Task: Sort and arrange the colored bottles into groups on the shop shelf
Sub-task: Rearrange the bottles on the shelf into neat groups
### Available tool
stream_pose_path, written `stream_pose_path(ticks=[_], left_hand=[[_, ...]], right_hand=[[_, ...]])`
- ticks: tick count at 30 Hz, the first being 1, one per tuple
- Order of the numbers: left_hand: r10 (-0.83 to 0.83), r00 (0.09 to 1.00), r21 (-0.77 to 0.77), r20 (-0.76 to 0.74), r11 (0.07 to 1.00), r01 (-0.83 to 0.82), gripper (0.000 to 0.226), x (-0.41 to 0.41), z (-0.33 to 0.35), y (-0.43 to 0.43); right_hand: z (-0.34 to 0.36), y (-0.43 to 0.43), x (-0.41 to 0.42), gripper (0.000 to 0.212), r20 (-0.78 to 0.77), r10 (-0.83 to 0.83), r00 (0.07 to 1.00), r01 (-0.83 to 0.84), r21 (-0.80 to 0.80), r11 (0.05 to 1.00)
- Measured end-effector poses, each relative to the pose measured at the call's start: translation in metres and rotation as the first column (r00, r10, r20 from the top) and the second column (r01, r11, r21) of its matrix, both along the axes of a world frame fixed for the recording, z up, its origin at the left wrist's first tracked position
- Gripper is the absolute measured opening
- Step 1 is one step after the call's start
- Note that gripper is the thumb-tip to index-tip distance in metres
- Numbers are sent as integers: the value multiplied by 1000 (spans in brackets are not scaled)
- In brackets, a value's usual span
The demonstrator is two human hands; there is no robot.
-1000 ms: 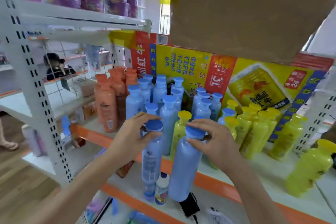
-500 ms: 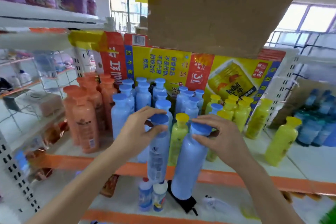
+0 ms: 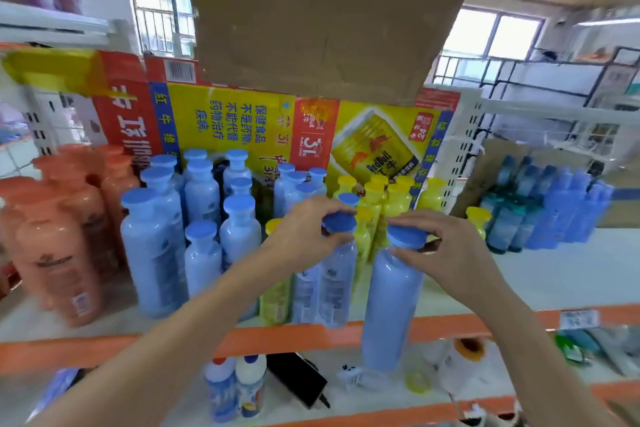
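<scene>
Two bottles held: fingers of the left hand (image 3: 304, 229) curl round the cap of the first blue bottle (image 3: 337, 284); the right hand (image 3: 446, 253) grips the second blue bottle (image 3: 391, 305), at 6 o'clock by the shelf (image 3: 311, 336) edge.
Grouped: orange bottles (image 3: 59, 253) at 9 o'clock, yellow bottles (image 3: 391, 198) at 1 o'clock.
Remaining: these two, and a stray yellow bottle (image 3: 275, 302) among the blue.

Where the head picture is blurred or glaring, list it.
Head view: the orange bottles at left and the far-right blue bottles smear with motion blur; the window is blown out white; the left hand gripping the labelled blue bottle and the right hand gripping the plain blue bottle look sharpest.
</scene>
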State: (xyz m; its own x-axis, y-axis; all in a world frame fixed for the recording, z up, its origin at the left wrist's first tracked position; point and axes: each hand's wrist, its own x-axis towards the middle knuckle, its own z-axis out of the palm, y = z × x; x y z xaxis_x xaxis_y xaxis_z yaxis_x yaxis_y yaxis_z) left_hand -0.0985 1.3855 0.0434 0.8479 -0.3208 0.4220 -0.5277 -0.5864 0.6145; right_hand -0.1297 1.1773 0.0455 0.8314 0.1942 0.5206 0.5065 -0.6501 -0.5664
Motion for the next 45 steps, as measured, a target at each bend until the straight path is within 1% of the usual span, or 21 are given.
stream_pose_path(ticks=[6, 12, 16, 20, 23, 26, 30, 33, 35, 41, 45], left_hand=[[-11, 1000, 218, 27, 976, 4, 36, 19, -7, -23], [27, 999, 369, -18, 929, -18, 37, 33, -17, -28], [64, 998, 385, 4, 921, -60, 38, 40, -23, -27], [85, 993, 466, 78, 878, -111, 42, 43, -25, -28], [87, 992, 459, 92, 880, -120, 42, 41, -28, -29], [81, 987, 374, 142, 919, -129, 43, 31, -28, -23], [123, 977, 275, 176, 947, -169, 49, 8, -19, -2], [190, 959, 291, 211, 924, -247, 49, -8, -17, 26], [250, 950, 304, 184, 905, -297, 49, -21, -18, 49], [374, 914, 255, 156, 879, -403, 44, -56, -18, 120], [427, 885, 258, 184, 848, -463, 44, -71, -16, 157]], right_hand=[[-3, -19, 9, 33, 1, -5, 1000, 5, 0, 1000], [-6, -28, 20, 34, -6, 11, 1000, -11, -15, 1000], [-9, -30, 27, 33, 0, 24, 1000, -24, -31, 999], [-9, -27, 33, 36, -10, 36, 999, -37, -61, 997], [-7, -22, 35, 35, 1, 70, 998, -70, -66, 995], [-6, -17, 35, 35, 4, 114, 993, -114, -67, 991], [-2, -5, 33, 34, 8, 163, 987, -163, -57, 985], [2, 12, 31, 34, -1, 208, 978, -207, -54, 977], [4, 27, 29, 35, -14, 241, 970, -242, -21, 970], [10, 81, 21, 34, -27, 341, 940, -341, 21, 940], [13, 121, 18, 33, -10, 411, 912, -410, 26, 912]])
